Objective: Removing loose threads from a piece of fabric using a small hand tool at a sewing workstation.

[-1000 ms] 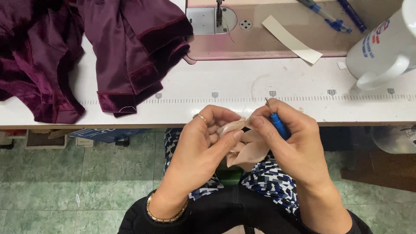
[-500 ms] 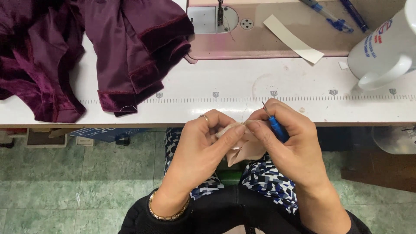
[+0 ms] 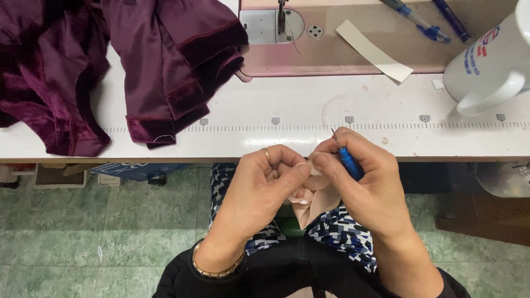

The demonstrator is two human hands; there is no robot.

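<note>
My left hand (image 3: 259, 190) and my right hand (image 3: 370, 185) meet just below the front edge of the white table (image 3: 287, 110). Together they pinch a small piece of pale pink fabric (image 3: 312, 201), which hangs down between them over my lap. My right hand also grips a blue-handled seam ripper (image 3: 348, 160), its thin metal tip pointing up toward the table edge. A ring sits on a left finger and a gold bracelet on the left wrist. The fingers hide most of the fabric.
A dark purple velvet garment (image 3: 110, 60) lies heaped at the table's left. A pink sewing machine bed (image 3: 353, 44) sits at the back with a beige strip (image 3: 375, 49) and blue pens (image 3: 425, 16). A white mug (image 3: 491, 60) stands at the right. Green tiled floor lies below.
The hands have closed together: my right hand moved left to meet the left, and the pink fabric is now bunched tighter between the fingers.
</note>
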